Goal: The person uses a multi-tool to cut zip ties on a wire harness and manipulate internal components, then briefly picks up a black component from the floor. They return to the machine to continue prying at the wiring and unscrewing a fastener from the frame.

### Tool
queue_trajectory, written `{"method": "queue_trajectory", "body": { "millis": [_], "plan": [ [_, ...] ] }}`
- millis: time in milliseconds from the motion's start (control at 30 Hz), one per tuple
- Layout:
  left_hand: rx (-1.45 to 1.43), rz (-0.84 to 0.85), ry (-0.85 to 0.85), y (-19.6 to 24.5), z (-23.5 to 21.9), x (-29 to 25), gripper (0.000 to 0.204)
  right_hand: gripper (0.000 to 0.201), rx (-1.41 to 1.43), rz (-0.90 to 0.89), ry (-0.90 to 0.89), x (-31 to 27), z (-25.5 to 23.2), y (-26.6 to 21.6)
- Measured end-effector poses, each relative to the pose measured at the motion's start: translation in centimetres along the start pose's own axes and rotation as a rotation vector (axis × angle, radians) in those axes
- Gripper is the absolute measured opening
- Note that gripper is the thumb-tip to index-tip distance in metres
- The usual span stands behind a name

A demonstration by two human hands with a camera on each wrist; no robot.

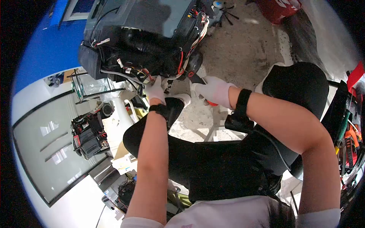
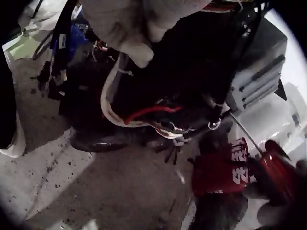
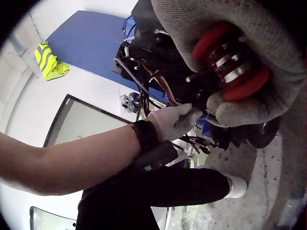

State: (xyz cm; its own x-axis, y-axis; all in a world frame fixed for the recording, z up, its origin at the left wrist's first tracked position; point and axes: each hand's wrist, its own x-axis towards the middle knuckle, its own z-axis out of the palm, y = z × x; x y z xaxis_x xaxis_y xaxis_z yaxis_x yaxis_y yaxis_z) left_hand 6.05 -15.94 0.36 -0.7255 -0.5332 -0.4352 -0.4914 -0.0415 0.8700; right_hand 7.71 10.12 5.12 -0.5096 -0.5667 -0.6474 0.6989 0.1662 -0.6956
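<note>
A large black housing (image 1: 133, 41) with loose wiring along its edges stands in front of me. My gloved left hand (image 1: 155, 91) is at its near edge, fingers curled on the wires (image 1: 146, 72) there. In the left wrist view, the left thumb and fingers (image 2: 139, 52) lie over a pale cable (image 2: 110, 103). My gloved right hand (image 1: 215, 91) grips a red-and-black hand tool (image 1: 195, 78), its front pointing toward the housing. Red handles and metal parts of this tool (image 3: 232, 69) show inside the right hand's grip; its exact kind is hidden.
A blue panel (image 1: 42, 49) is at the left, near a framed glass pane (image 1: 49, 140). A red bag (image 1: 277, 9) lies on the concrete floor (image 1: 239, 41) beyond. Orange-handled tools (image 1: 351, 138) are at the right. My knees frame the work.
</note>
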Motion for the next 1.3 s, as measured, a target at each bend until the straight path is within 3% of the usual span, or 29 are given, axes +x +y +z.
{"method": "queue_trajectory", "body": {
  "millis": [100,167,200,233,300,467,567,600,633,700,867,1000,1067,1200,1300],
  "plan": [
    [0.106,0.08,0.142,-1.0,0.9,0.4,0.034,0.04,-0.017,0.015,-0.026,0.3,0.4,-0.2],
    [0.44,0.126,0.229,-1.7,-0.1,3.1,0.032,0.04,-0.034,0.027,-0.043,0.2,0.3,-0.3],
    [0.575,-0.007,0.282,3.4,2.9,-2.6,0.034,0.039,-0.049,0.002,-0.027,-0.1,0.4,-0.2],
    [0.574,-0.004,0.293,3.4,2.2,-2.6,0.034,0.039,-0.064,-0.027,-0.011,-0.3,0.5,-0.3],
    [0.113,-0.092,0.025,2.8,1.4,-1.8,0.023,0.039,-0.055,-0.038,-0.016,-0.6,0.3,-0.8],
    [0.181,-0.023,-0.156,0.5,-0.1,-2.4,0.021,0.039,-0.043,-0.003,-0.011,-0.4,0.6,-0.8],
    [0.141,-0.122,-0.188,0.7,2.3,-4.8,0.049,0.039,-0.019,-0.029,-0.008,-0.6,0.6,-0.7],
    [0.088,-0.004,-0.239,0.9,3.5,-5.5,0.054,0.04,-0.033,-0.072,0.037,-0.5,0.6,-0.5],
    [0.087,-0.003,-0.236,1.9,4.8,-6.3,0.054,0.04,-0.047,-0.115,0.081,-0.4,0.6,-0.3],
    [0.293,0.19,-0.121,4.1,7.0,-7.4,0.052,0.04,-0.057,-0.119,0.095,-0.5,0.5,-0.1],
    [0.376,0.062,-0.172,3.9,7.8,-5.4,0.064,0.042,-0.03,-0.108,0.078,-1.3,0.1,-0.5],
    [0.133,0.028,-0.259,2.6,7.5,-4.6,0.059,0.041,0.053,-0.114,0.116,-2.4,0.3,-1.0],
    [-0.007,0.005,-0.349,2.4,7.3,-4.4,0.069,0.04,0.069,-0.111,0.116,-2.3,0.5,-0.7],
    [-0.066,-0.037,-0.363,1.5,7.5,-4.2,0.071,0.039,0.144,-0.128,0.156,-0.9,0.8,0.5],
    [0.149,0.187,-0.414,0.0,8.2,-2.7,0.072,0.038,0.178,-0.146,0.192,-0.6,1.1,0.4]
  ]
}}
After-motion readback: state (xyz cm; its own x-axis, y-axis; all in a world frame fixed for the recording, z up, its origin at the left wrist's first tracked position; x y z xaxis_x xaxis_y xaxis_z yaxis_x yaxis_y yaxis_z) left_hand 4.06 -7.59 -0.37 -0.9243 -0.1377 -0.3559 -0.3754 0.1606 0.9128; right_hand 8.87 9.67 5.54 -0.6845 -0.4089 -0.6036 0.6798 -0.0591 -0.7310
